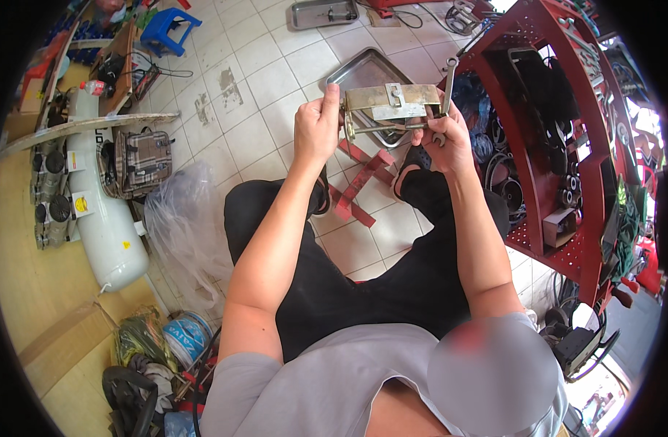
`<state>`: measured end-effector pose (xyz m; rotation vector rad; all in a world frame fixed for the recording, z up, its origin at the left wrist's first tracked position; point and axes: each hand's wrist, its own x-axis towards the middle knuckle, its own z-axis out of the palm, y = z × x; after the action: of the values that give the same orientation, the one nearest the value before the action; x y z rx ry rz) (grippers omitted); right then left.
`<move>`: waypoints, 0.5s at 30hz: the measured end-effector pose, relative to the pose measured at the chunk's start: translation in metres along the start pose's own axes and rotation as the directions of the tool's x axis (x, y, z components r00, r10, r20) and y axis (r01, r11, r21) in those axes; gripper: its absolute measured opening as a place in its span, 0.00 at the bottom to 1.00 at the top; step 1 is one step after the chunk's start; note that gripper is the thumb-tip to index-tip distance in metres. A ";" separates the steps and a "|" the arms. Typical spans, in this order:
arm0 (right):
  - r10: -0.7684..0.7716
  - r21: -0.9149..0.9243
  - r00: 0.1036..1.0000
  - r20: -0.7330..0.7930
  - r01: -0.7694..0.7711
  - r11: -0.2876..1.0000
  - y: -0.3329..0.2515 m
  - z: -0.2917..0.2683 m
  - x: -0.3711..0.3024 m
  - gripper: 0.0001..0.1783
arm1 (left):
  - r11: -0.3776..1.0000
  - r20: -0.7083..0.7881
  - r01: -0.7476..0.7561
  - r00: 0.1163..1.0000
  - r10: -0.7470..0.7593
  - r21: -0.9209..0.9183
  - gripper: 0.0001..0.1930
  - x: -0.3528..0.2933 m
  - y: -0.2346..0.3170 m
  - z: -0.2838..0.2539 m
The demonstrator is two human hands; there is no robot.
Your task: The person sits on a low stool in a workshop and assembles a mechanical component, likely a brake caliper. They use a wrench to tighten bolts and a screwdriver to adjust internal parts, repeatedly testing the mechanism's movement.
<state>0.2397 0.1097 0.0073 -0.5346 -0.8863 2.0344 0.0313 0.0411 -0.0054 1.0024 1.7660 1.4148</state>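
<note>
Above the floor, between my knees, I hold up a curved metal part (363, 97) with a tan outer band and a silver bracket bolted at its middle. My left hand (318, 127) is closed on its left end, thumb pointing up. At the other end my right hand (450, 142) is closed, fingertips against the part's lower edge. That hand also has a combination wrench (449, 87) in it, ring end up and open end showing below the fingers. Behind the part lies a metal tray (370, 62) on the floor, its near side partly hidden.
A red metal stand (363, 186) sits on the tiles between my feet. To the right rises a red tool rack (530, 167) with parts and hoses. On the left are a white cylinder (104, 233), a plastic bag (184, 215) and a blue stool (170, 30). Another tray (323, 14) lies farther off.
</note>
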 end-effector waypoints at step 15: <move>-0.052 0.058 0.999 -0.009 0.053 0.997 -0.007 -0.012 -0.001 0.26 | 0.936 0.042 -0.271 0.957 0.288 -0.224 0.10 -0.006 0.003 0.003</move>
<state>0.2513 0.1162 0.0047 -0.4815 -0.8257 2.0030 0.0367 0.0378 -0.0027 1.2049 1.4191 1.6808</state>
